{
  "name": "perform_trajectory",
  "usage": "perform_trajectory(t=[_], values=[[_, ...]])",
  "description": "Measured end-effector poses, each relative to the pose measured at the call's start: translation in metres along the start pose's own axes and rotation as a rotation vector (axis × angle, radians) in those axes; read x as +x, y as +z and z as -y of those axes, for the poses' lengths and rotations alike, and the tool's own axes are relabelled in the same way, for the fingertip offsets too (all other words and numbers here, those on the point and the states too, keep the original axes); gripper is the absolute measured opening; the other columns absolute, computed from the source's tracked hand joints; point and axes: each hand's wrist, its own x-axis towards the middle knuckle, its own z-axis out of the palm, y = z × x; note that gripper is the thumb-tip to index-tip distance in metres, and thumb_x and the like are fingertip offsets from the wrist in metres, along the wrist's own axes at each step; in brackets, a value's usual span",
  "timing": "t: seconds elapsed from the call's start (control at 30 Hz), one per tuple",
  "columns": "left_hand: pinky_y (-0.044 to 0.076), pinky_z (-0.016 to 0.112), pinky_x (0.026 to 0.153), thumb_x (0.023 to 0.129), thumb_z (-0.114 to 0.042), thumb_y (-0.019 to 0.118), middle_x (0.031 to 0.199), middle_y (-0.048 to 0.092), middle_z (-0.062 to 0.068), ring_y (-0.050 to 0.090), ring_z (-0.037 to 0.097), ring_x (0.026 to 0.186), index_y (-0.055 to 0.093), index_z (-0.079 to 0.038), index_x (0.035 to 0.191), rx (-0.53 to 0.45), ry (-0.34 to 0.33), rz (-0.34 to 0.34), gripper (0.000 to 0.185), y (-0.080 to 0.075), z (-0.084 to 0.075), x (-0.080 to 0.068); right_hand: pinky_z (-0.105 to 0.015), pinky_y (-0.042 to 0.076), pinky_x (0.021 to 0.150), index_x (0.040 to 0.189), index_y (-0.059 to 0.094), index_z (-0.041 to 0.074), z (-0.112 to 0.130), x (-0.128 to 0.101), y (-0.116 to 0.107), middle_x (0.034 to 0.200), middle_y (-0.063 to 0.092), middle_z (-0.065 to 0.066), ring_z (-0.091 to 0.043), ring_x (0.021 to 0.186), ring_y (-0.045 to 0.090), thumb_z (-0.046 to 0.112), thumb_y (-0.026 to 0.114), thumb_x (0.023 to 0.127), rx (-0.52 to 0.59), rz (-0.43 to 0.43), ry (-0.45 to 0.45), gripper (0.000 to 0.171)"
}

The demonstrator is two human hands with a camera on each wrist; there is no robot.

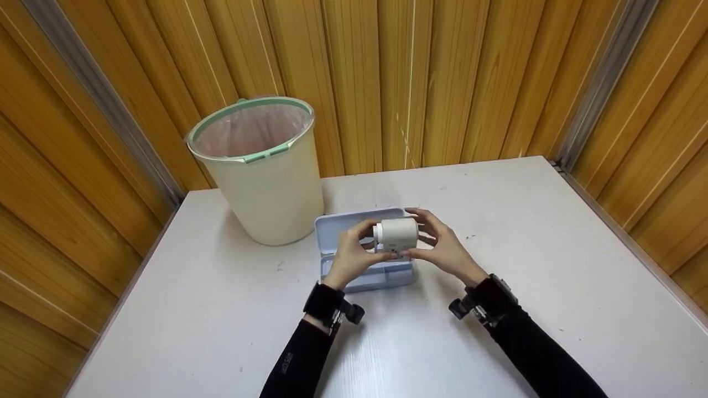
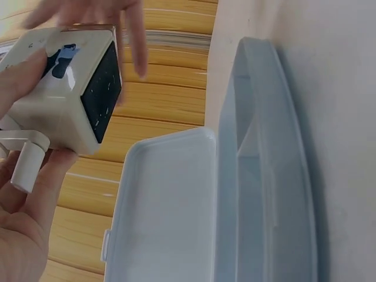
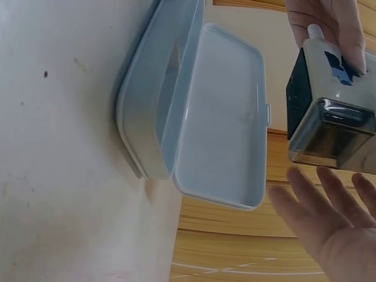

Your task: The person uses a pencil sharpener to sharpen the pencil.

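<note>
Your left hand [image 1: 349,258] grips a small cream pencil sharpener [image 1: 395,232], fingers and thumb curled round its crank end, and holds it in the air just above the open blue box [image 1: 332,226]. In the left wrist view you can see the sharpener [image 2: 61,88] against your palm, its white crank handle [image 2: 26,155] sticking out by your fingers, and its dark underside turned toward the box [image 2: 258,194]. Your right hand [image 1: 442,246] is spread, the fingers straight and loose beside the sharpener's other end; the right wrist view shows the palm [image 3: 329,217] close to the clear shavings drawer [image 3: 332,138] but apart from it, so that hand grips nothing.

The box stands on the white table [image 1: 525,232] with its lid [image 3: 226,117] swung fully back, and what shows of its tray looks bare. The lined waste bin [image 1: 257,166] stands just beside the box, to your left.

As a judgement: the box is opened and the sharpener is lifted and held over it, so the opening part looks done. Whether the sharpener is on its way in or out cannot be told. The drawer is seated in the body, and the bin shows nothing but its liner, so any emptying looks not yet done.
</note>
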Motion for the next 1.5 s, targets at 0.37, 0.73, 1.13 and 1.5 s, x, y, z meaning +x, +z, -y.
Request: perform_trajectory(t=[0.37,0.73,1.13,1.5], values=[[0.053,0.027,0.096,0.071,-0.009,0.087,0.122,0.067,0.015,0.066,0.025,0.112,0.060,-0.001,0.127,0.081,0.055,0.062,0.062,0.007,-0.004,0.002,-0.048,0.051,0.096,0.125,0.063,0.005,0.015,-0.001,-0.008,0.125,0.067,-0.010,-0.028,0.114,0.062,0.010,0.086,0.073,-0.326,-0.038,-0.181,0.057],[0.034,0.051,0.116,0.082,-0.028,0.079,0.150,0.049,0.010,0.041,0.031,0.141,0.046,-0.008,0.146,0.497,0.216,-0.141,0.075,-0.045,-0.019,0.002,-0.055,0.050,0.099,0.120,0.060,-0.002,-0.007,0.005,-0.047,0.123,0.064,-0.023,-0.042,0.114,0.062,-0.001,0.082,0.073,-0.379,-0.057,-0.050,0.051],[0.010,0.060,0.122,0.088,-0.053,0.064,0.164,0.015,0.021,0.011,0.044,0.151,0.017,0.000,0.156,1.019,-0.085,-0.088,0.098,-0.101,0.020,-0.059,-0.054,0.051,0.092,0.113,0.057,-0.001,-0.028,-0.002,-0.076,0.117,0.064,-0.024,-0.039,0.106,0.061,0.001,0.082,0.071,-0.490,0.126,0.156,0.049],[0.004,0.062,0.122,0.095,-0.052,0.055,0.164,0.010,0.022,0.004,0.045,0.151,0.015,0.004,0.155,0.989,-0.309,0.093,0.092,-0.111,0.013,-0.067,-0.059,0.045,0.100,0.130,0.050,-0.002,-0.009,-0.005,-0.077,0.131,0.056,-0.031,-0.046,0.119,0.054,0.015,0.083,0.076,-0.606,0.168,0.173,0.066]])
